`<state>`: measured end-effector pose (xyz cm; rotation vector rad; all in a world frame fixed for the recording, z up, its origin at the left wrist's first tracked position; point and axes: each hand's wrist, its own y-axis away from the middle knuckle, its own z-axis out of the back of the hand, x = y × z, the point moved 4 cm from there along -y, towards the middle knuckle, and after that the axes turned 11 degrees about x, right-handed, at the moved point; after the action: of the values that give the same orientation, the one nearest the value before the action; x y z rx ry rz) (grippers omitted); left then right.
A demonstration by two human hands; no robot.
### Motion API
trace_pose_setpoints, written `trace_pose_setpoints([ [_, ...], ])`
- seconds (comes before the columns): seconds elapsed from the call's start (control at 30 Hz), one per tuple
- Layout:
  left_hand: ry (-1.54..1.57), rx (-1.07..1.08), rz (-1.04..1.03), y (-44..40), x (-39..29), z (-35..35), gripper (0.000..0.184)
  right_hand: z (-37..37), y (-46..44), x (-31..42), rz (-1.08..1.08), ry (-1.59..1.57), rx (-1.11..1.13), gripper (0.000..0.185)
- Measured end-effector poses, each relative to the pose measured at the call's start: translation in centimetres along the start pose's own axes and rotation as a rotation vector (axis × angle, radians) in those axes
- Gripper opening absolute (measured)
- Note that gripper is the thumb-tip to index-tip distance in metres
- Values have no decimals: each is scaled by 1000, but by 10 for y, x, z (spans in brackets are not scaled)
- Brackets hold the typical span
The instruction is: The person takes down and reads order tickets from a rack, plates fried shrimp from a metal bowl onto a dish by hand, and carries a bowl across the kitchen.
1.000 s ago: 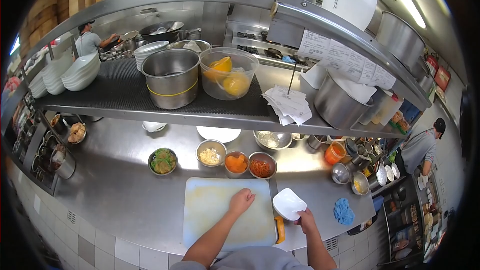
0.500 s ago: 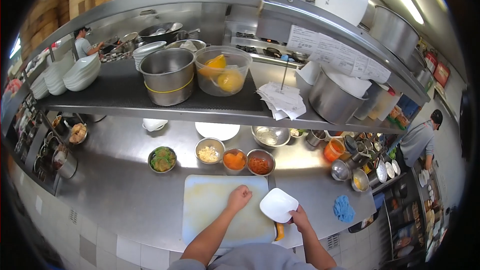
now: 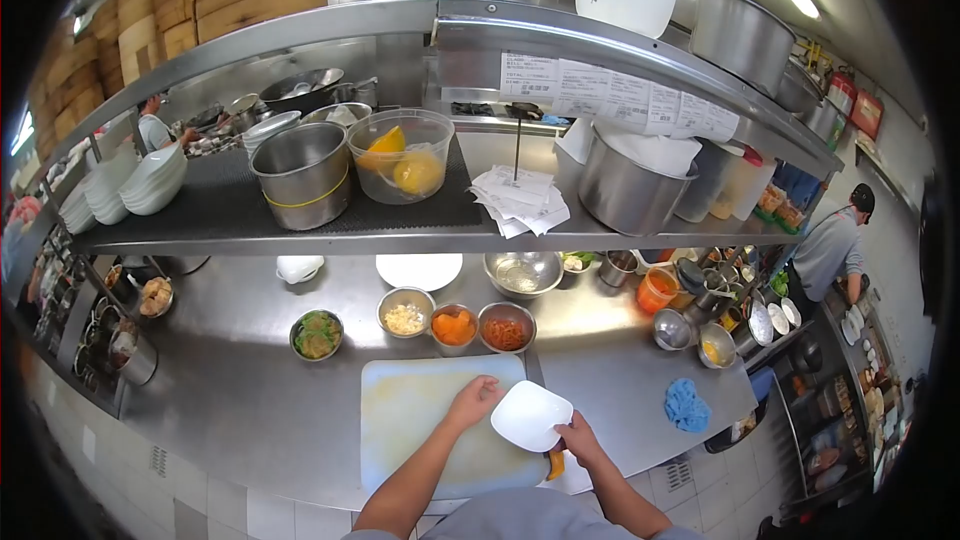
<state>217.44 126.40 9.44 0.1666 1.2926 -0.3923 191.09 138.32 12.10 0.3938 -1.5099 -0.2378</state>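
My right hand [image 3: 577, 437] grips a white square bowl [image 3: 531, 416] by its near right edge, holding it over the right side of the cutting board. Beside the bowl's left edge is my left hand [image 3: 476, 401], its fingers loosely curled and a little apart, with nothing visible in them. The white cutting board [image 3: 415, 410] lies on the steel counter under both forearms. A knife with an orange handle [image 3: 555, 464] lies along the board's right edge, partly hidden by the bowl. Behind the board stand bowls of chopped garlic-like bits [image 3: 405, 318], orange slices [image 3: 453, 328] and reddish shreds [image 3: 507, 333].
A bowl of greens [image 3: 317, 336] stands left of the board, and a blue cloth [image 3: 687, 406] lies to the right. Overhead, a steel shelf [image 3: 400, 242] carries pots and a receipt spike [image 3: 517, 155]. A co-worker [image 3: 825, 245] stands at the far right.
My left hand has loosened from a fist. The bowl and my right hand have shifted slightly left in view, while the whole view has turned a little to the right.
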Motion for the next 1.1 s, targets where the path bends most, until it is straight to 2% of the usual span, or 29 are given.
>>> trace_pose_setpoints([
  [0.13,48,-25,9,11,6,-11,33,10,-6,-9,-50,71,25,45],
  [0.23,-5,-148,39,16,0,-11,31,17,-11,-16,-75,92,63,46],
  [0.4,-206,-200,-6,21,-17,-16,21,57,-16,-18,-43,-161,-80,41],
  [0.43,-211,-208,-3,21,-19,-16,21,66,-19,-19,-42,-160,-71,41],
  [0.5,-261,-219,-5,23,-26,-18,19,95,-25,-32,-56,-175,-208,36],
  [0.63,-314,-250,27,21,-27,-21,21,131,-29,-43,-37,-178,-329,34],
  [0.8,-349,-286,77,19,-31,-23,25,136,-51,-24,-21,-178,-205,35],
  [0.87,-373,-298,81,19,-30,-24,26,134,-65,-20,-57,-140,-45,26],
  [1.1,-405,-325,92,19,-34,-27,26,141,-72,-17,-68,-13,30,20],
])
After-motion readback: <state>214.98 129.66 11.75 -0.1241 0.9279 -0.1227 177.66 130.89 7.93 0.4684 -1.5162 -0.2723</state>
